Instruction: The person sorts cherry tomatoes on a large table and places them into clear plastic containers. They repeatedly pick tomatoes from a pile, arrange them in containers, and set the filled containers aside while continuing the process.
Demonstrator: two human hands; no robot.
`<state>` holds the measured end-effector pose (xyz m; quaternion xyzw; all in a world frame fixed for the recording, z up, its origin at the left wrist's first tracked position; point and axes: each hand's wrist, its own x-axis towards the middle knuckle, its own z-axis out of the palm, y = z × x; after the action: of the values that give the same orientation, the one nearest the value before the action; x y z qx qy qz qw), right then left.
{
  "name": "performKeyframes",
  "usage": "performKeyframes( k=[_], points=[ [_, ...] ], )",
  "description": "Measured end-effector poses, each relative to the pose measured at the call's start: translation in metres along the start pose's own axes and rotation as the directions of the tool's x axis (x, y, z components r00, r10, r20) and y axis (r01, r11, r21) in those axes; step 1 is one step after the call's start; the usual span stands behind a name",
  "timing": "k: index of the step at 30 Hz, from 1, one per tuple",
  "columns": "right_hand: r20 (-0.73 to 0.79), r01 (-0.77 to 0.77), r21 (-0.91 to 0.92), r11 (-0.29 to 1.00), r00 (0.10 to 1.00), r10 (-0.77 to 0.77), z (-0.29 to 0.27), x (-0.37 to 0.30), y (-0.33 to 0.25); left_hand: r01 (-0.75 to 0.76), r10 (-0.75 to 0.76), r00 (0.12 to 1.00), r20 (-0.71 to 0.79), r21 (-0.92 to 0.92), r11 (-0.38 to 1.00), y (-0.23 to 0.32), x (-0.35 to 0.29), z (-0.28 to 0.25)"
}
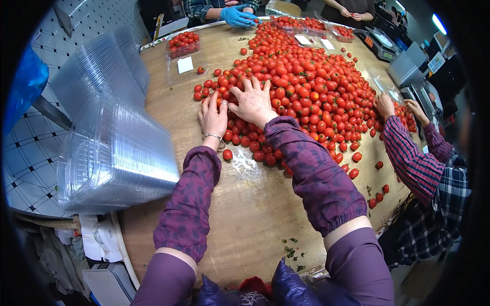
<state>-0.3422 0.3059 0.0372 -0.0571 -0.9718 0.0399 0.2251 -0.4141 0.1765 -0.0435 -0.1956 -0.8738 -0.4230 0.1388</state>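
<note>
A big heap of red cherry tomatoes (316, 97) covers the middle of the table. Both my hands lie on its near left side. My left hand (213, 121) is open, its fingers stretched over the edge of the heap, with a tomato showing between thumb and fingers. Just to its right, my right hand (253, 104) rests on the tomatoes with fingers spread and bent down at the tips. What lies under my palms is hidden. A single loose tomato (227, 155) sits on the table below my left wrist.
Tall nested stacks of clear plastic boxes (120, 158) stand at the left. A filled box of tomatoes (184, 45) is at the far left of the wooden table (240, 219). Co-workers include one with blue gloves (238, 17) opposite and one with plaid sleeves (416, 158) at right. Scales (377, 43) stand far right.
</note>
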Motion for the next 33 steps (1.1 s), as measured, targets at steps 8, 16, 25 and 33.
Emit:
performKeyframes(
  k=[8, 16, 25, 33],
  points=[
    [-0.026, 0.060, -0.047, 0.997, 0.998, -0.061, -0.017, -0.042, 0.034, 0.000, 0.009, 0.996, 0.085, -0.106, 0.994, 0.046, -0.056, 0.003],
    [-0.008, 0.029, -0.049, 0.998, 1.000, -0.030, -0.044, -0.104, 0.068, -0.067, 0.083, 0.976, 0.203, -0.084, 0.994, 0.093, -0.117, 0.001],
    [0.166, -0.190, -0.010, 0.982, 0.968, 0.189, -0.068, -0.181, 0.092, -0.186, 0.166, 0.903, 0.397, 0.012, 0.982, 0.132, -0.173, -0.012],
    [0.241, -0.244, -0.044, 0.969, 0.939, 0.247, -0.093, -0.243, 0.103, -0.302, 0.279, 0.793, 0.541, -0.049, 0.952, 0.137, -0.219, -0.046]
  ],
)
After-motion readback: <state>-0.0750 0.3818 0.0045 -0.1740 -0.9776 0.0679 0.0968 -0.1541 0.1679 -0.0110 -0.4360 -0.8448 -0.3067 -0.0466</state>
